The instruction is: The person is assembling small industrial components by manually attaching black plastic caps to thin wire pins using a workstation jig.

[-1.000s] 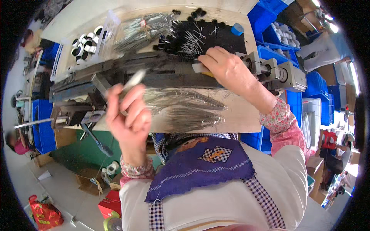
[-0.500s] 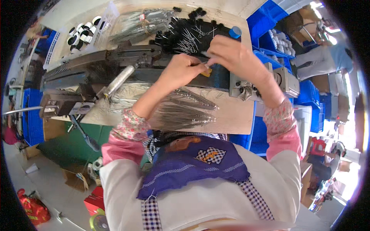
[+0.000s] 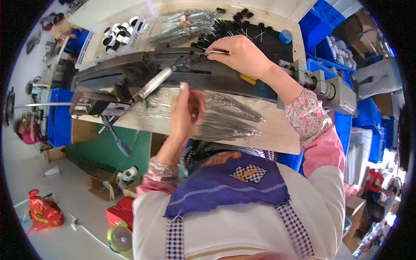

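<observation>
My right hand (image 3: 245, 54) is over the dark metal bench machine (image 3: 173, 80), pinching a thin metal wire (image 3: 221, 52) between thumb and fingertips. The wire's far end is beside the machine's clamp-like part (image 3: 184, 64); whether it sits inside cannot be made out. My left hand (image 3: 186, 110) hovers near the silver lever handle (image 3: 158, 82), apart from it. Its thumb is raised and its fingers loosely curled, with nothing visible in them. Bundles of thin metal wires (image 3: 232, 119) lie on the wooden bench beside that hand. A yellow piece (image 3: 248, 79) lies on the machine under my right wrist.
Black-bristled brushes with looped wire stems (image 3: 247, 32) lie behind the machine, near a blue cap (image 3: 285, 36). At the back left, a white basket (image 3: 149, 13) holds black and white rolls. A grey motor-like unit (image 3: 325, 89) stands at right, with blue bins (image 3: 320, 21) beyond.
My hands were together over the machine's right part. The right has moved left to the clamp with the wire; the left has drawn back toward me, near the lever. The view has shifted.
</observation>
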The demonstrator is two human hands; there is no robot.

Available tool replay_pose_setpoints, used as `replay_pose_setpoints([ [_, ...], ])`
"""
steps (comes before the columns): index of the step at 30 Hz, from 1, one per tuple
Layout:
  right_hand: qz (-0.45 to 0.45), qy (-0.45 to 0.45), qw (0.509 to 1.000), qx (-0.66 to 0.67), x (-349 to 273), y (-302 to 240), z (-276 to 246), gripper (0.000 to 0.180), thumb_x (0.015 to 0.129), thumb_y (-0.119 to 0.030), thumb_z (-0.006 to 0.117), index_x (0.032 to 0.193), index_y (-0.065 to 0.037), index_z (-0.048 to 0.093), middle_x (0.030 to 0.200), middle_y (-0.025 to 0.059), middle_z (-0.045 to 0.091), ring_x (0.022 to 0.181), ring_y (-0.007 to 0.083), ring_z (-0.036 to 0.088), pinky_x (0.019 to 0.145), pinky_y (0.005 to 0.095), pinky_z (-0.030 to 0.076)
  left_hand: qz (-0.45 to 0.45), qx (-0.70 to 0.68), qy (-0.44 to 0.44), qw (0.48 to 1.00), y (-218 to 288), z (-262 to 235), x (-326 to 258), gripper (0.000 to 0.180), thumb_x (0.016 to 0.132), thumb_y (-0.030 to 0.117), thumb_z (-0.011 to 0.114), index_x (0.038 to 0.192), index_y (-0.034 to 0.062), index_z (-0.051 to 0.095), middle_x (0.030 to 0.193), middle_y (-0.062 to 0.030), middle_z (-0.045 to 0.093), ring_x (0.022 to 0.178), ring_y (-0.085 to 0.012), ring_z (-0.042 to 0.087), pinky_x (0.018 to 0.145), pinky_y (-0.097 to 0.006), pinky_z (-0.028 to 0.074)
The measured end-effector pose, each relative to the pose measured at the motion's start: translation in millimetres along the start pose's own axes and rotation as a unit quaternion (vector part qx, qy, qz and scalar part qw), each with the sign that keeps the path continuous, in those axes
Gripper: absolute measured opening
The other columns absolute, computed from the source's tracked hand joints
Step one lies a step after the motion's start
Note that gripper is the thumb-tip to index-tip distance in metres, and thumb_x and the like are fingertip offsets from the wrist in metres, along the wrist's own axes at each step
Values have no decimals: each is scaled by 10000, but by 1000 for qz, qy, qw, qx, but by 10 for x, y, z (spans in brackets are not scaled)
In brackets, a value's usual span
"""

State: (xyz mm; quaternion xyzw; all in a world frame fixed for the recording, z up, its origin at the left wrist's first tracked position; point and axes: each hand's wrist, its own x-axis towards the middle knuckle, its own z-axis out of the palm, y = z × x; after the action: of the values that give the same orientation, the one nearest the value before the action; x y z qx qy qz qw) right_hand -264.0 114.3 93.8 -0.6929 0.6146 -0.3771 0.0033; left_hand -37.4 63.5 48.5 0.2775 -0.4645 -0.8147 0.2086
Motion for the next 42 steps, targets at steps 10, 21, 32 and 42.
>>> replay_pose_setpoints([
  [10, 66, -20, 997, 24, 6, -14, 16, 181, 785, -132, 685, 889, 16, 671, 832, 155, 665, 767, 327, 636, 697, 356, 511, -136, -578, -214, 775, 800, 168, 102, 380, 942, 336, 515, 1014, -34, 469, 588, -26, 479, 364, -88, 424, 317, -218, 301],
  [21, -5, -6, 996, -86, 6, -164, -35, 136, 776, -45, 650, 908, -16, 650, 876, 132, 620, 815, 316, 625, 732, 368, 513, 150, 342, -43, 926, -21, -10, 307, 283, 864, 219, 669, 992, -1, 545, 650, 15, 523, 530, -55, 487, 450, -229, 390],
  [32, 319, -97, 904, -268, -874, 69, 301, 254, 876, -140, 559, 1115, -59, 531, 887, 180, 628, 809, 373, 642, 663, 435, 532, 68, 35, 276, 958, 309, -1418, -5, 324, 943, 292, 557, 870, -14, 634, 565, 27, 460, 411, -67, 337, 379, -228, 232],
  [42, 287, -93, 913, -276, -1201, 419, 277, 258, 908, -238, 560, 929, 18, 543, 883, 229, 615, 793, 391, 635, 678, 462, 528, 170, -67, -10, 983, 225, 300, -22, 231, 984, 244, 479, 851, 60, 522, 547, 45, 333, 397, -51, 272, 365, -211, 189],
])
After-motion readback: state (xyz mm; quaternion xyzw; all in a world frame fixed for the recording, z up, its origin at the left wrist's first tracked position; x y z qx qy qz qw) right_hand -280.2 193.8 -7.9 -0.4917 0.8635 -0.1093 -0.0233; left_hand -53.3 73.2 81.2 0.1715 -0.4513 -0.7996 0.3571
